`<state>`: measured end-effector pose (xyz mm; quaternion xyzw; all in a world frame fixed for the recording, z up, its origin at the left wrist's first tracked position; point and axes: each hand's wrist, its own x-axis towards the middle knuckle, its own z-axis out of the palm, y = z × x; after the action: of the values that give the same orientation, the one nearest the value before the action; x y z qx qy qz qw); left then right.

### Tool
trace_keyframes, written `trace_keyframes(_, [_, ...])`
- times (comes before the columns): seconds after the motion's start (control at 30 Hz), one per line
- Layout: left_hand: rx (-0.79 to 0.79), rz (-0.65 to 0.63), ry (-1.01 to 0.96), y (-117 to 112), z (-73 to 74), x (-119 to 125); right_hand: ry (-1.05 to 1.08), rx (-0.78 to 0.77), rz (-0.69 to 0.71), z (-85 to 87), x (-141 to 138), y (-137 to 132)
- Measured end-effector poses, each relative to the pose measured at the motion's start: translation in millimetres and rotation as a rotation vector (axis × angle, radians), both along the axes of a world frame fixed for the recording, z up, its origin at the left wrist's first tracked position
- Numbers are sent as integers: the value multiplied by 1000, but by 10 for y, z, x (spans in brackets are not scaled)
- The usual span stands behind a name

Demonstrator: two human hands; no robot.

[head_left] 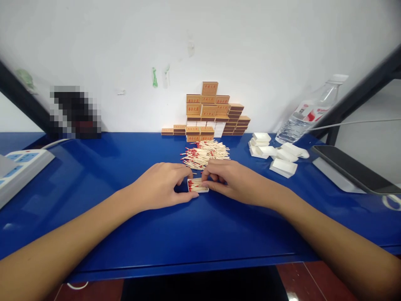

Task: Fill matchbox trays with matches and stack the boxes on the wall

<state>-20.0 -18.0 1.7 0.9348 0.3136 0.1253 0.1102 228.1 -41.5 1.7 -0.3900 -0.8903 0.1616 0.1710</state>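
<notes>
A small white matchbox tray (205,191) lies on the blue table, filled with red-tipped matches (196,184). My left hand (166,184) holds the tray at its left end, with the thumb along the near side and a fingertip at the far side. From the right, my right hand (230,177) has its thumb and forefinger closed on the plain ends of matches in the tray; its other fingers are curled. Just behind the hands lies a large heap of loose matches (206,154), most red heads pointing left.
Closed matchboxes (208,109) are stacked against the wall. Several white trays (283,166) lie at the right, near a tilted plastic bottle (308,110) and a dark phone (357,167) on a white support. A power strip (25,171) sits far left; the table's edge (181,267) is in front.
</notes>
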Motion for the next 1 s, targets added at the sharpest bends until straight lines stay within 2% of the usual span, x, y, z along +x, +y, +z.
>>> trace_keyframes(0.2, [15, -16, 7, -3, 2, -5, 10, -44, -5, 29, 1, -10])
trace_keyframes(0.5, [37, -11, 11, -29, -3, 9, 33, -25, -9, -3, -44, -20])
trace_keyframes(0.67, [25, -7, 13, -22, -2, 8, -7, 6, -15, 65, 16, -43])
trace_keyframes(0.87, [25, -14, 21, -15, 11, -2, -58, -58, -4, 114, 91, -47])
trace_keyframes(1.0, [18, -12, 22, -19, 18, -6, -38, -12, -31, 131, 72, -48])
